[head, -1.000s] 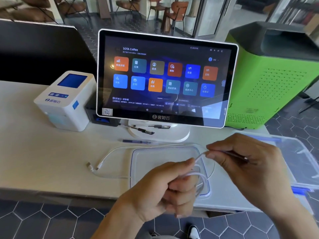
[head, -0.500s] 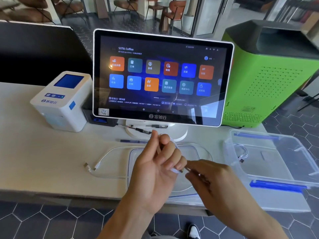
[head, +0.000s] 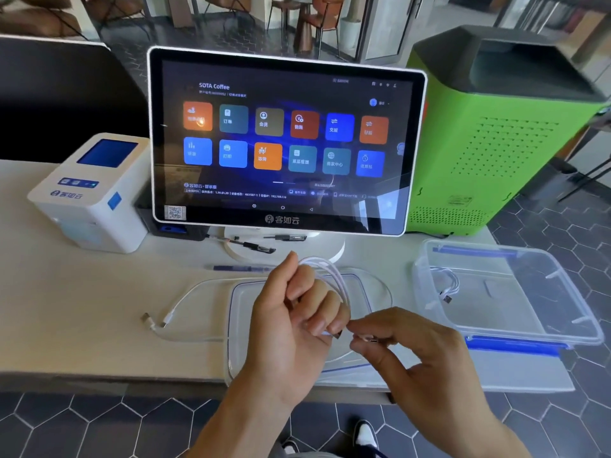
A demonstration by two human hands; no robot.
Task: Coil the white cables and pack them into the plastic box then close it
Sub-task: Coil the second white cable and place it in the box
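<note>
**Cable coiling at the table: one loop in hand, one packed, one loose**

Head view, only view.

- Left hand (head: 294,328): raised above the table's near edge, fingers curled shut around a coiled cable (head: 334,279). The loops arch over the knuckles, so the closed grip seems meant to keep the coil from springing open.
- Right hand (head: 426,355): thumb and forefinger pinched on the cable's end plug (head: 365,338), just beside the left fingertips; probably guiding the last stretch into the coil.
- Box lid (head: 360,292): clear, lying flat on the table under both hands, off the box so the opening stays free.
- Plastic box (head: 509,328): open, at the table's right edge, blue latch (head: 515,347) along its near side. One packed cable (head: 446,285) lies coiled at its left end.
- Loose cable (head: 185,295): uncoiled, on the table left of the lid, both plugs near each other, one strand running under or along the lid; still to do.
- Touchscreen (head: 284,140), white printer (head: 89,193): along the far edge.
- Pen (head: 238,268): before the screen's stand.
</note>
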